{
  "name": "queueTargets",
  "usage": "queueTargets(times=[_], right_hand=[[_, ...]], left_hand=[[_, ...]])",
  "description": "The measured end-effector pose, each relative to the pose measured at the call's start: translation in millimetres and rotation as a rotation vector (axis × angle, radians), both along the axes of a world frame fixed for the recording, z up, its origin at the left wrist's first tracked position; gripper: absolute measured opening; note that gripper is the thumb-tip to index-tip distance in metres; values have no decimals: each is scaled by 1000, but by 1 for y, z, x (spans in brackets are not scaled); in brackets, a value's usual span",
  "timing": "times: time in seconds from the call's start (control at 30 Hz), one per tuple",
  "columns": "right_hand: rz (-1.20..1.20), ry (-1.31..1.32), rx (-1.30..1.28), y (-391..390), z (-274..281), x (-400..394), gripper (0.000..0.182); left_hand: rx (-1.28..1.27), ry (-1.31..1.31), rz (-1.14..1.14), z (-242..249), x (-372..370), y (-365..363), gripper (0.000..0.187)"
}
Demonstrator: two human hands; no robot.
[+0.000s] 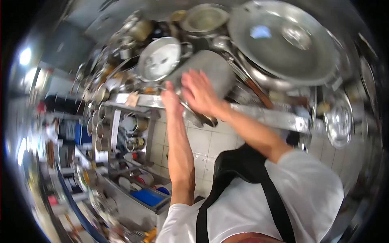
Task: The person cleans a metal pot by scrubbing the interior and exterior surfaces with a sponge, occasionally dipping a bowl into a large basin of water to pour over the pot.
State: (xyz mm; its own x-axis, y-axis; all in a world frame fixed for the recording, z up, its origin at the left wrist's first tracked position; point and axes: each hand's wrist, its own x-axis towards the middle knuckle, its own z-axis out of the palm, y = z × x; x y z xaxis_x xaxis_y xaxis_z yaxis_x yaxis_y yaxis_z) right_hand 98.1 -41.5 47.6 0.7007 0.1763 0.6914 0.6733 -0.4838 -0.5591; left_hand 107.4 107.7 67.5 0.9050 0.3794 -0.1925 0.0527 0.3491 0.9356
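Note:
A grey metal pan [219, 71] with a smooth, dull surface lies at the counter's front. My right hand [200, 92] is over its near side, fingers stretched and slightly apart; motion blurs them. Close beside it, my left hand [172, 99] is at the pan's left near edge with its thumb pointing up. Its other fingers are hidden, so I cannot see what they grip, if anything. Just below my right hand, a dark metal handle-like end [207, 120] sticks out past the counter edge. To the left of the pan stands a round two-handled pot [160, 58] with a pale inside.
A very large metal basin [283, 44] holding clear liquid fills the back right. Behind is a smaller metal bowl [204, 18]. Wooden-handled utensils [259, 93] lie near the steel counter edge [267, 117]. On the left, a shelf unit [133, 158] holds pots, jars and a blue tray [150, 197].

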Motion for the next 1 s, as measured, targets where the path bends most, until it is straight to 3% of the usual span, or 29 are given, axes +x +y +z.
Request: queueTargets(times=[0.07, 0.1, 0.13, 0.17, 0.2, 0.23, 0.3, 0.37, 0.4, 0.47, 0.5, 0.53, 0.57, 0.63, 0.7, 0.77, 0.8, 0.83, 0.87, 0.9, 0.97, 1.0], right_hand=[[226, 28, -193, -16, 15, -7, 39], [205, -85, -83, -31, -1, 20, 35], [87, -118, -65, -51, 1, 50, 29], [-58, 45, -109, -70, 14, 81, 26], [-221, -12, -97, -68, -4, 117, 26], [-189, -8, -112, -61, 9, 105, 26], [-42, 421, -272, -25, 39, 69, 29], [218, -120, -35, 1, 25, -12, 28], [226, -123, -31, -8, 26, -1, 28], [289, -69, -308, -43, 23, 34, 25], [188, 174, -350, -52, 32, 67, 23], [70, 130, -281, -45, 22, 101, 21], [-47, 88, -222, -44, 7, 122, 21], [216, 549, -553, -20, 61, 80, 23], [300, -201, -21, -8, 15, 9, 20], [340, -306, -92, -42, -14, 18, 21], [403, 232, -512, -80, 25, 42, 25], [187, 178, -489, -98, 21, 70, 23], [-144, -173, -171, -98, -11, 103, 20], [-168, -91, -137, -91, -19, 123, 21], [136, 449, -431, -61, 18, 99, 25], [240, 190, -240, -46, 9, 59, 26]], left_hand=[[-22, -35, 82, 0, -15, 3, 40], [-30, -43, 129, 1, -23, -1, 41], [-6, -44, 160, 5, -23, -6, 43], [2, -39, 187, 8, -20, -10, 44], [-11, -46, 227, 17, -17, -13, 44], [-4, 43, 221, 27, -13, -20, 43], [23, 112, 221, 26, -5, -16, 43], [0, 61, 181, -11, -1, 7, 45], [-122, 23, 147, 2, -15, 5, 46], [-119, 56, 154, 7, -28, -3, 47], [-118, 70, 151, 11, -27, -4, 48], [19, 171, 295, -20, -11, 4, 49], [6, 176, 297, -14, -4, -2, 49], [352, 236, 328, 1, 0, -8, 60], [273, 306, 277, -1, -1, 10, 54], [16, 161, 256, 2, -14, 13, 48], [24, 177, 275, 2, -15, 7, 46], [32, 172, 301, 7, -8, 3, 45], [101, 167, 313, 9, 2, -3, 44], [169, 174, 334, 9, 6, -9, 44], [270, 315, 338, 14, 26, -5, 44], [233, 307, 304, 18, 26, -4, 44]])
